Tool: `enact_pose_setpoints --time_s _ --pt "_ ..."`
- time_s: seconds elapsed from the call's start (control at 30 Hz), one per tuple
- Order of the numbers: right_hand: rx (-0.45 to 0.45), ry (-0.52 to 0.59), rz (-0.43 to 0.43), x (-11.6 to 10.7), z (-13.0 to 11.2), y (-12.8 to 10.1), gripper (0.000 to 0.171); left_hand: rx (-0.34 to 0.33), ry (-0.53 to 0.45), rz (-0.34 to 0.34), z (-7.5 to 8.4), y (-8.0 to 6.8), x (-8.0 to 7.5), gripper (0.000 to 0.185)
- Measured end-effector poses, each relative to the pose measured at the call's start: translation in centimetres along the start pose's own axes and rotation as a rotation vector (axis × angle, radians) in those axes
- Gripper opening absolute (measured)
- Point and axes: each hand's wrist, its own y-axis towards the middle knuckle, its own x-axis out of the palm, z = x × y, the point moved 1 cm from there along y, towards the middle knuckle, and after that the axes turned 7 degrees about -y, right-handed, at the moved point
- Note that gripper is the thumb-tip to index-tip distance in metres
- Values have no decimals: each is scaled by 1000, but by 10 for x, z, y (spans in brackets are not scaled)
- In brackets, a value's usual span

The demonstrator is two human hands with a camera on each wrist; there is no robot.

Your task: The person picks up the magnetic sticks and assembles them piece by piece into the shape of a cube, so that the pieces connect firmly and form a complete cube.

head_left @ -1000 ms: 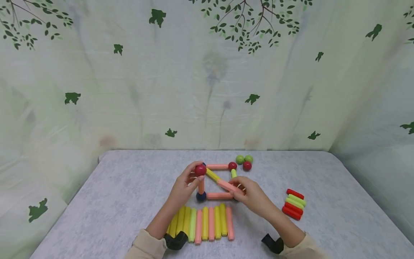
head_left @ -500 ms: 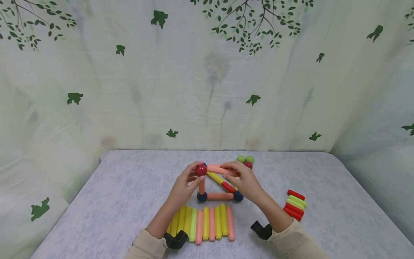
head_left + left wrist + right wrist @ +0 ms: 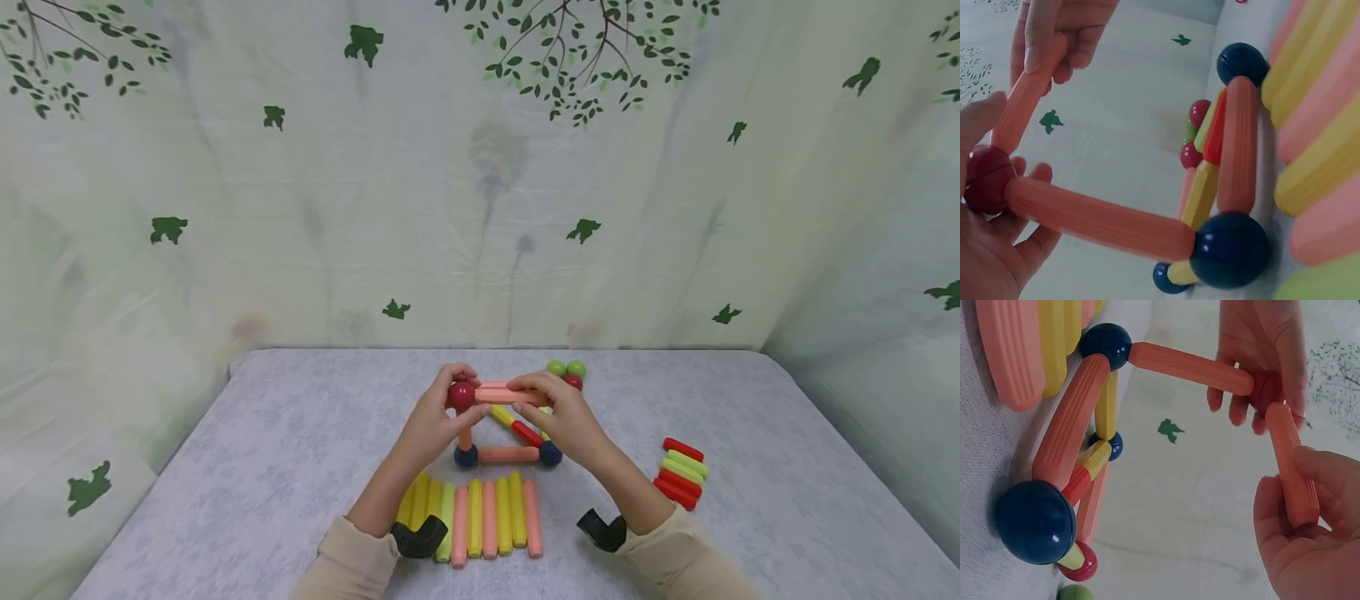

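A person's left hand [image 3: 435, 422] has its fingers curled around a glossy red ball [image 3: 462, 396]. At the ball's three o'clock, the right hand [image 3: 564, 417] grasps a pink stick [image 3: 1291, 465] between thumb and fingers, its end touching the ball. A second pink stick [image 3: 1104, 215] slopes from the ball to a blue ball [image 3: 466, 454] at six o'clock. From there, a third pink stick [image 3: 508, 454] points toward three o'clock, meeting another blue ball [image 3: 551, 453]. Nearer, at six o'clock, a row of sticks [image 3: 490, 517] in yellow, pink and green lies on the grey counter [image 3: 300, 467]. Short sticks [image 3: 679, 483] in red and green lie near four o'clock.
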Motion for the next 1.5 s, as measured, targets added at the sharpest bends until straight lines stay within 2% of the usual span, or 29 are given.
enact_pose_setpoints --time_s 0.13,0.23,0.47,0.63,0.73,0.83,1.0,1.17,1.3,1.5 --pt "11 14 -9 -5 -18 -3 23 82 83 -8 -17 8 3 31" --pt "-6 22 -2 -4 -12 -2 26 119 99 8 -25 10 4 22" --pt "-18 17 45 -7 22 -5 40 122 112 26 -26 9 4 21" --pt "50 -8 57 -16 29 -25 45 111 113 37 -27 9 4 20" --pt "97 -11 2 -16 33 -41 46 108 111 35 -27 9 4 19" --pt "141 0 -90 -9 37 -55 47 107 106 34 -28 10 4 19" --pt "249 10 -293 7 41 -69 53 103 99 36 -29 9 5 20" --pt "324 -65 -470 23 44 -74 59 97 107 36 -29 10 5 21" --pt "327 -123 -516 30 44 -77 59 103 110 34 -28 10 6 21" --pt "376 -109 -538 31 43 -76 58 109 107 36 -29 9 6 21"
